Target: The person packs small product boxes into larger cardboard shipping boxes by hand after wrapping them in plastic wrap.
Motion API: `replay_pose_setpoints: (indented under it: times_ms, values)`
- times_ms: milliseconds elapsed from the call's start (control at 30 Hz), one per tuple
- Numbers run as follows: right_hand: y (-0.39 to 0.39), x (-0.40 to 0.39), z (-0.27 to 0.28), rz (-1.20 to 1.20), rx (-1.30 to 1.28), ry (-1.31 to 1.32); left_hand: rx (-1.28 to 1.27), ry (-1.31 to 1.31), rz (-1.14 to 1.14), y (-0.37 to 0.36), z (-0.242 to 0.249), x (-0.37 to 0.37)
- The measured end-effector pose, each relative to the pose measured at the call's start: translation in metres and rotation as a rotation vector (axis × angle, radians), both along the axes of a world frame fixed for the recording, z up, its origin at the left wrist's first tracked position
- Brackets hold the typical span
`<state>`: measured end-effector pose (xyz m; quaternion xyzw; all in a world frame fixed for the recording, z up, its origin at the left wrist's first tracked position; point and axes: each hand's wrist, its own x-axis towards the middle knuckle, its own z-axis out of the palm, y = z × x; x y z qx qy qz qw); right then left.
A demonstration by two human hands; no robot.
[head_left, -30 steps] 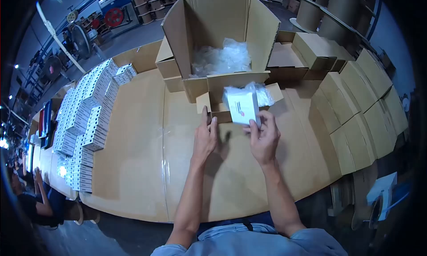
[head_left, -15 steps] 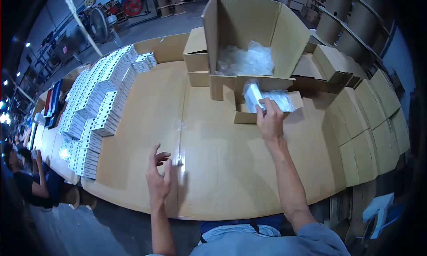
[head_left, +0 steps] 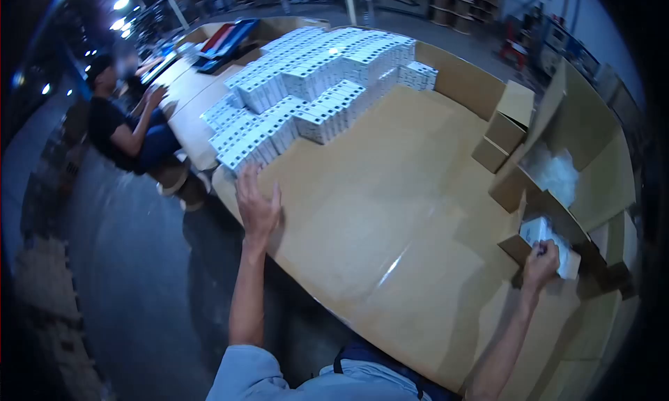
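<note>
My left hand [head_left: 257,202] is at the near corner of the stacked small white boxes [head_left: 306,73], its fingers apart and its fingertips by the lowest front boxes. Over at the right, my right hand [head_left: 541,263] is closed at a small open carton [head_left: 516,248]. Its fingers are on something I cannot make out, beside a white box [head_left: 534,230] in that carton. Clear bubble wrap lies under and beside the white box.
A large open carton [head_left: 596,147] with clear wrap [head_left: 555,176] stands behind the small one. A closed-sided brown box [head_left: 507,124] is beside it. Another person [head_left: 118,126] sits at the far left near blue and red trays [head_left: 226,44].
The view has swung left, so the cartons now sit at the right. My left hand has moved from over the bare cardboard to the white stack. My right hand remains at the small carton.
</note>
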<state>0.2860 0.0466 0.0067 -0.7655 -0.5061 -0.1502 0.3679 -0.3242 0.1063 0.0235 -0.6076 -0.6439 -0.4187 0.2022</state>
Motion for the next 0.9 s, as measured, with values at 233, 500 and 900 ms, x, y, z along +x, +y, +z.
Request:
replay_pose_setpoints:
  times_ms: [233, 500, 900]
  values:
    - [-0.003, 0.006, -0.004, -0.160, -0.232, -0.100, -0.150, -0.504, 0.041, 0.022, -0.034, -0.147]
    - [-0.023, -0.005, -0.014, -0.216, -0.341, -0.183, -0.188, -0.700, -0.104, 0.039, -0.068, -0.170]
    - [-0.050, -0.120, 0.029, -0.024, 0.055, 0.157, -0.069, -1.004, -0.506, -0.053, -0.062, 0.014]
